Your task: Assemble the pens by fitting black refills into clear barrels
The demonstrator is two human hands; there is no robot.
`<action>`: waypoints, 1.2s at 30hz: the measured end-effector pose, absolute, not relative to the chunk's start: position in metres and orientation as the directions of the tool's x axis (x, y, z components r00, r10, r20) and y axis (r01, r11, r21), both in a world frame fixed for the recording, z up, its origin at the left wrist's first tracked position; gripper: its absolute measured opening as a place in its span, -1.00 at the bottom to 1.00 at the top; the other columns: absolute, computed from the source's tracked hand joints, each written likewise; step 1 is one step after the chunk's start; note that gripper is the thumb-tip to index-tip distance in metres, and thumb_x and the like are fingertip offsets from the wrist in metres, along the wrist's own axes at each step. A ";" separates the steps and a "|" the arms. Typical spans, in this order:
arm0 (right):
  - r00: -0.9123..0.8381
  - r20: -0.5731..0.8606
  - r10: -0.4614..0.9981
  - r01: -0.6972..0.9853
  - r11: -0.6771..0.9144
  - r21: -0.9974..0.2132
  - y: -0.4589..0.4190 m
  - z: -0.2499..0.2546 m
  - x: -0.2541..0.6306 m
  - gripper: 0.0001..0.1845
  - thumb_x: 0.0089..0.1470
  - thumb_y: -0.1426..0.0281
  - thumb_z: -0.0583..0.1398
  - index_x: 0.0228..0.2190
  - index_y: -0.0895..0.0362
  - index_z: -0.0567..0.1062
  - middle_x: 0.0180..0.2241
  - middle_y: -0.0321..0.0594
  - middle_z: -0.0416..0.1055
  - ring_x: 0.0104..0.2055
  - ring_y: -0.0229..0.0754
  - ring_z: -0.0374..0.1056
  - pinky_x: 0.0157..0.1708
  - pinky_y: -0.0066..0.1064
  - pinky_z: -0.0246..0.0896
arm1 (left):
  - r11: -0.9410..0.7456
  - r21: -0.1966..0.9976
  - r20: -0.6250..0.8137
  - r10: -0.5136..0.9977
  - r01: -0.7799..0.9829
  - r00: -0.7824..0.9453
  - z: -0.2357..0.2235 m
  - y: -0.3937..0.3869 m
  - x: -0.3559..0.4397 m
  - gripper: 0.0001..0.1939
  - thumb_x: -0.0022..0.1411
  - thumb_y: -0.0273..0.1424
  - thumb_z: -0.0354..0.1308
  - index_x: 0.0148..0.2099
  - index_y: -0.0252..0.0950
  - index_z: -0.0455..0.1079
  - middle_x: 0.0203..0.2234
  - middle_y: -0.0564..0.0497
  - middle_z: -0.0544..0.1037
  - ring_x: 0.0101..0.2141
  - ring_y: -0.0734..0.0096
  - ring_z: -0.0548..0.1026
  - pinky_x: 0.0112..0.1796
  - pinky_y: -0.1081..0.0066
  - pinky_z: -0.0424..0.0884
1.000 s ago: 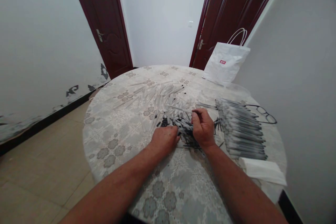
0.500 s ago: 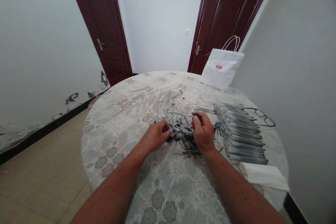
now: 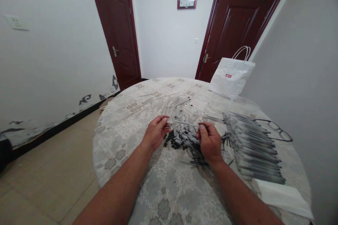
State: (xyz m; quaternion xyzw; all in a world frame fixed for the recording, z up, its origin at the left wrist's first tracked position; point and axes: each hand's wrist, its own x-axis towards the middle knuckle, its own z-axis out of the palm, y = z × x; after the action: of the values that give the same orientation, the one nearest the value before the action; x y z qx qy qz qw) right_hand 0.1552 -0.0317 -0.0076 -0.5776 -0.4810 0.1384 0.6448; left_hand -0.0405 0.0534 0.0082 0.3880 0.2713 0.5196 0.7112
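My right hand (image 3: 210, 141) pinches one end of a thin pale pen (image 3: 186, 123), which points left toward my other hand. My left hand (image 3: 156, 132) is closed in a pinch just off the pen's far tip; whatever sits between its fingertips is too small to make out. Below and between both hands lies a heap of small black and whitish pen parts (image 3: 182, 139). Thin dark refills (image 3: 196, 161) are scattered by my right wrist. Beyond the hands spread many clear pen barrels (image 3: 161, 105).
A thick row of finished-looking pens (image 3: 253, 147) lies at the right, beside eyeglasses (image 3: 277, 130) and a folded white packet (image 3: 282, 197). A white paper bag (image 3: 232, 77) stands at the back right. The round table wears a patterned cloth (image 3: 116, 144).
My left hand rose from the heap of small parts, its fingers now pinched near the pen's tip. The right hand keeps hold of the pen. The view has tilted upward.
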 end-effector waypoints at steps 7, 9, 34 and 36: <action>0.489 0.454 0.745 0.366 0.298 -0.882 -0.034 -0.005 0.154 -0.70 0.24 0.15 0.11 -0.20 0.11 0.46 -0.56 -0.37 0.32 -0.52 -0.26 0.25 -0.49 -0.44 0.17 | 0.182 0.821 0.028 0.934 -0.541 0.357 0.008 0.053 -0.039 -0.78 0.17 -0.41 0.30 -0.15 -0.36 0.41 -0.21 -0.17 0.58 -0.22 0.25 0.61 -0.18 0.29 0.55; 0.502 0.461 0.732 0.359 0.309 -0.881 -0.033 -0.004 0.156 -0.70 0.24 0.16 0.11 -0.19 0.12 0.45 -0.56 -0.37 0.32 -0.52 -0.26 0.25 -0.48 -0.44 0.17 | 0.173 0.824 0.032 0.936 -0.540 0.350 0.006 0.054 -0.039 -0.78 0.18 -0.41 0.28 -0.13 -0.37 0.41 -0.22 -0.18 0.59 -0.22 0.24 0.61 -0.17 0.30 0.55; -0.198 0.640 0.743 0.834 0.471 -0.289 -0.035 -0.013 0.145 -0.74 0.28 0.40 0.08 -0.04 0.10 0.47 -0.20 -0.08 0.52 -0.17 -0.07 0.43 -0.10 -0.25 0.33 | 0.199 0.788 -0.043 0.962 -0.583 0.271 0.007 0.056 -0.041 -0.73 0.18 -0.29 0.30 -0.15 -0.36 0.44 -0.15 -0.20 0.60 -0.19 0.24 0.61 -0.21 0.31 0.56; -0.197 0.647 0.736 0.831 0.475 -0.287 -0.036 -0.013 0.143 -0.73 0.28 0.41 0.07 -0.05 0.10 0.47 -0.20 -0.08 0.53 -0.16 -0.07 0.43 -0.09 -0.25 0.33 | 0.208 0.792 -0.054 0.961 -0.574 0.273 0.006 0.056 -0.041 -0.73 0.19 -0.27 0.30 -0.15 -0.35 0.43 -0.14 -0.21 0.60 -0.19 0.22 0.61 -0.21 0.28 0.56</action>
State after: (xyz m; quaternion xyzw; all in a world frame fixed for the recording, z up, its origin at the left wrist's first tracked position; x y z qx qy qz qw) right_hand 0.1434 -0.0356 -0.0131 -0.5082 -0.7711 -0.0629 0.3783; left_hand -0.0406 0.0561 0.0057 0.3382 0.2861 0.5309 0.7224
